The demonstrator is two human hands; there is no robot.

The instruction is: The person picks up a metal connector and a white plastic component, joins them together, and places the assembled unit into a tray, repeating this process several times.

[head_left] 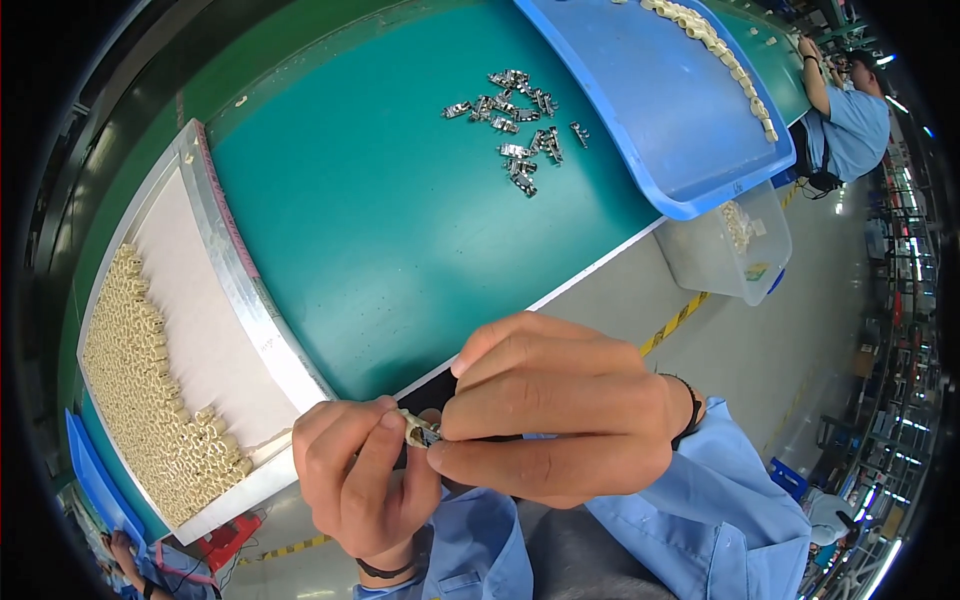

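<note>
My left hand (pixel 365 478) pinches a small cream-coloured housing (pixel 411 424) between thumb and fingers, at the table's near edge. My right hand (pixel 565 410) comes in from the right, its thumb and fingertips closed on a small shiny metal piece (pixel 429 437) at the housing's end. The two parts touch; how deep the metal sits in the housing is hidden by the fingers. Farther off, several loose metal clips (pixel 515 115) lie scattered on the green tabletop (pixel 350 220).
A metal-framed tray (pixel 232 215) at left holds many cream housings (pixel 140 370) in packed rows. A blue tray (pixel 665 110) at upper right carries a curved line of housings (pixel 715 45). A clear plastic bin (pixel 715 255) stands below it. A co-worker (pixel 850 120) sits at far right.
</note>
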